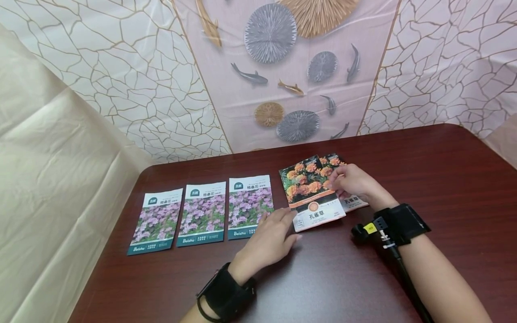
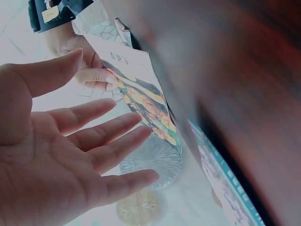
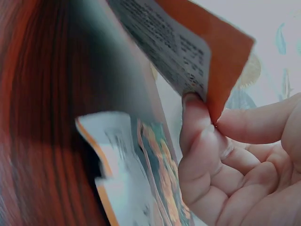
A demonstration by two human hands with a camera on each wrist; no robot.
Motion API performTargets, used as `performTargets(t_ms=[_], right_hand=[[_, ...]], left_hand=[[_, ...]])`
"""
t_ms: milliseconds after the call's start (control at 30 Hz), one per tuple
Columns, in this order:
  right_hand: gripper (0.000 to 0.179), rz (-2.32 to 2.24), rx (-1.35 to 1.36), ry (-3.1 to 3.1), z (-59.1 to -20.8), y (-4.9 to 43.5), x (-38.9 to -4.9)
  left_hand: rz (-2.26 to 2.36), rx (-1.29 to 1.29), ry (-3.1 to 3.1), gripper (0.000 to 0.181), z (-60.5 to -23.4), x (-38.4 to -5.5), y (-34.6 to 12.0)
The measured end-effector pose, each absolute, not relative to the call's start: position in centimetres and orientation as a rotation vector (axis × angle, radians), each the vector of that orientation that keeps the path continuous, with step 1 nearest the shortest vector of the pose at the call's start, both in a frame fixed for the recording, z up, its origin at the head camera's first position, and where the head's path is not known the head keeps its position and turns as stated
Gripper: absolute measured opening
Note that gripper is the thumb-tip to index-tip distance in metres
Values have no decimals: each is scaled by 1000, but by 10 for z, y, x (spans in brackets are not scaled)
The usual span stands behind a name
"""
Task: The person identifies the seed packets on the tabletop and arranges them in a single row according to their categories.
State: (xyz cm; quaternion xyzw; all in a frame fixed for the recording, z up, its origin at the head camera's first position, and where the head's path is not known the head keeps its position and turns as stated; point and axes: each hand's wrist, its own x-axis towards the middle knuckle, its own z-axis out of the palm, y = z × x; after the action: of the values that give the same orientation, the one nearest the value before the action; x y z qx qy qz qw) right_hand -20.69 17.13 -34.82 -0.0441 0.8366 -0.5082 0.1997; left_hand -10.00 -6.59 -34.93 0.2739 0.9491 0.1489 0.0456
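My right hand point(image 1: 353, 183) pinches the right edge of a marigold seed packet point(image 1: 317, 211) between thumb and forefinger. In the right wrist view the packet's orange-edged printed back point(image 3: 230, 61) is raised off the table. Beneath it and to its right, more marigold packets point(image 1: 354, 202) lie overlapped; the held one partly hides them. With fingers spread and nearly straight, my left hand point(image 1: 268, 240) is at the held packet's lower left corner. The left wrist view has the palm point(image 2: 51, 165) facing the packet, holding nothing.
Three purple-flower seed packets stand out in a row on the left: one far left point(image 1: 155, 222), one in the middle point(image 1: 202, 213), one on the right point(image 1: 249, 208), partly behind my left hand. The dark red table point(image 1: 436, 179) meets a patterned cloth point(image 1: 299, 89) at its back.
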Motion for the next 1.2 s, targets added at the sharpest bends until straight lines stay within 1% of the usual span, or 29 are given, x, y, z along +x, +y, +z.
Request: performTargets(t_ms=[267, 467, 900, 1200], right_hand=[[10, -1519, -111, 2236, -357, 157, -205], [10, -1502, -125, 2213, -363, 151, -205], [21, -1428, -85, 2207, -360, 152, -203], [20, -1396, -118, 2221, -354, 158, -201]], left_hand=[[275, 793, 2799, 58, -346, -94, -61], [171, 780, 2725, 58, -348, -91, -59], [103, 794, 2666, 58, -350, -88, -60], [69, 797, 2670, 58, -353, -88, -60]])
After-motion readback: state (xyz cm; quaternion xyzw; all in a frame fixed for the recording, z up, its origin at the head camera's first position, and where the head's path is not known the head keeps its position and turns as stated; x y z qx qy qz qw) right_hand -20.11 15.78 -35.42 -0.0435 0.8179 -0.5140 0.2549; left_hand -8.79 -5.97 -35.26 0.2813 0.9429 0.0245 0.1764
